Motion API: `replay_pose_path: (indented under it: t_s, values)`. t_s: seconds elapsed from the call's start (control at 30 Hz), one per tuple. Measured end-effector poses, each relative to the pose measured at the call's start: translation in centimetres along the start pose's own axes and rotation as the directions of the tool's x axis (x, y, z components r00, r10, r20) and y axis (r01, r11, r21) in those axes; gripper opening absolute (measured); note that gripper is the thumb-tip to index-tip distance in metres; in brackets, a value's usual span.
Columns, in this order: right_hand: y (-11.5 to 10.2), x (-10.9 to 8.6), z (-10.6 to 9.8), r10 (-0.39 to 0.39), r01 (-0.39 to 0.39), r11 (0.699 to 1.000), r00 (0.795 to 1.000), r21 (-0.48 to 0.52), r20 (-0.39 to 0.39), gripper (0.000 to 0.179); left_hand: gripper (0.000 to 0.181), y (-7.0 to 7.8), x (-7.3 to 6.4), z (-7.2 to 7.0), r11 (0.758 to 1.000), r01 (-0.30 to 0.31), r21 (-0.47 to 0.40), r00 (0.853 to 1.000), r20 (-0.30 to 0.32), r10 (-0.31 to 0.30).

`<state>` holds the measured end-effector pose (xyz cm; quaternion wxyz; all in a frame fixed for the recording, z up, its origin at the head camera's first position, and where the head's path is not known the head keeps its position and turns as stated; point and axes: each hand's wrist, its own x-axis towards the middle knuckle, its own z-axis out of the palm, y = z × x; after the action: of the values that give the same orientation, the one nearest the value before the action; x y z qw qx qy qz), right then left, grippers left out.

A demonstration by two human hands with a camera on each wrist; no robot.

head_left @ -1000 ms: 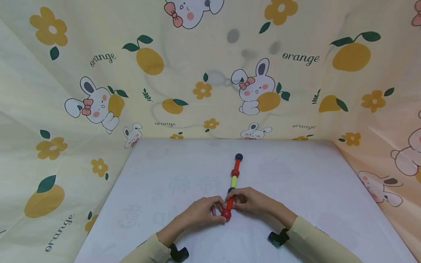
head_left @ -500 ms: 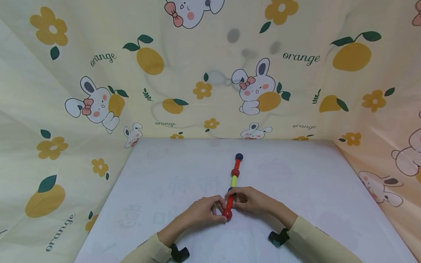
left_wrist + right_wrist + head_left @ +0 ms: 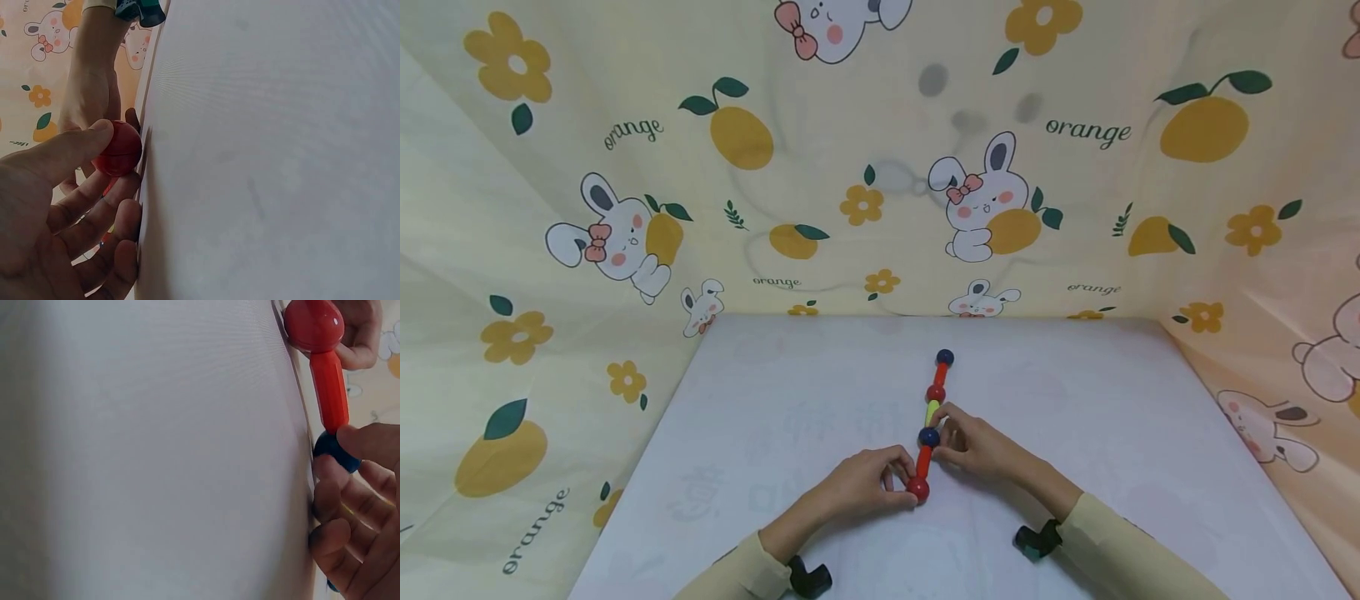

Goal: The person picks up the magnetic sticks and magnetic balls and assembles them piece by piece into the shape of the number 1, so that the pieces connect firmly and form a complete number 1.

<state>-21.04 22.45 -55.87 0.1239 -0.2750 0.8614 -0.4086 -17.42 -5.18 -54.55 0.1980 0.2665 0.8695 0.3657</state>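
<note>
A straight chain of balls and short rods lies on the white table (image 3: 775,375). At its near end my left hand (image 3: 867,482) pinches a red ball (image 3: 918,490) between thumb and fingers; the left wrist view shows the thumb on the same red ball (image 3: 122,150). A red rod (image 3: 923,462) joins it to a dark blue ball (image 3: 928,437). My right hand (image 3: 977,446) holds that blue ball (image 3: 337,452) from the right, its index finger beside the yellow-green rod (image 3: 932,412). Farther on come another red ball (image 3: 936,392), a red rod (image 3: 941,374) and a dark blue end ball (image 3: 945,357).
A cloth (image 3: 820,183) printed with rabbits, oranges and flowers hangs behind the table and along both sides. Each wrist carries a small black device, one at the left sleeve (image 3: 737,571) and one at the right sleeve (image 3: 1127,542).
My right hand has shifted away from me along the chain, from the near red rod to the blue ball, which now shows fully. The left hand stays on the red ball.
</note>
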Motion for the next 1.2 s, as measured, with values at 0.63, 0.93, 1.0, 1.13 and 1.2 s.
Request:
replay_pose_path:
  t_s: [0.63,0.93,1.0,1.13,1.2]
  values:
    - [0.2,0.8,-0.5,0.061,-0.063,0.997,0.998,-0.047,-0.035,0.036,0.031,0.5,0.6,0.3,1.0,0.021,-0.001,1.0,-0.008,-0.021]
    - [0.7,1.4,-1.4,0.044,-0.044,0.999,0.999,-0.031,-0.014,0.033,0.032,0.7,1.4,0.9,0.998,0.046,-0.036,0.998,-0.032,-0.047]
    - [0.8,1.5,-1.6,0.039,-0.04,0.999,0.999,-0.03,-0.012,0.033,0.031,0.8,1.6,1.0,0.999,0.04,-0.035,0.998,-0.037,-0.042]
    - [0.9,1.7,-1.8,0.045,-0.045,0.999,0.999,-0.027,-0.009,0.032,0.031,0.9,1.8,1.0,0.999,0.033,-0.04,0.999,-0.042,-0.035]
    - [1.1,1.8,-1.8,0.052,-0.052,0.998,0.999,-0.024,-0.01,0.032,0.03,0.9,2.0,1.0,0.998,0.036,-0.043,0.998,-0.043,-0.038]
